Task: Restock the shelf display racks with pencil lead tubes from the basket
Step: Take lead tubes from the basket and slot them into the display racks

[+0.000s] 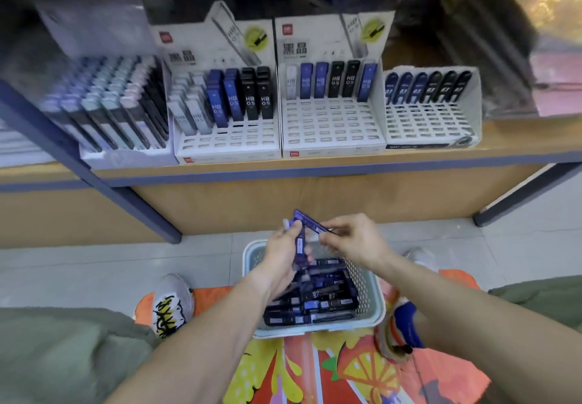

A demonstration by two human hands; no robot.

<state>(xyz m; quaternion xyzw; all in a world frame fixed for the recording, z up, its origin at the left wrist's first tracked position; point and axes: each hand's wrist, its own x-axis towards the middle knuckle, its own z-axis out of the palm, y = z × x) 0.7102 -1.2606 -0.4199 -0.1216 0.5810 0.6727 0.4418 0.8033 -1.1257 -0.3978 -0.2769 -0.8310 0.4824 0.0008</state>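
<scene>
Each hand — left hand [280, 252], right hand [352, 240] — pinches one blue tube [310, 223] above basket [371, 296].

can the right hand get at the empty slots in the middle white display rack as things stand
Probably yes. The right hand pinches a blue pencil lead tube above the basket, and nothing stands between it and the middle white display rack, whose open front slots face the person.

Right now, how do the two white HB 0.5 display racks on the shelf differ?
The left rack holds several rows of tubes, grouped pale, blue, black; the right rack holds one back row, colours mixed. The left rack has fewer empty slots; the right rack is mostly bare. Both share the same header card.
</scene>
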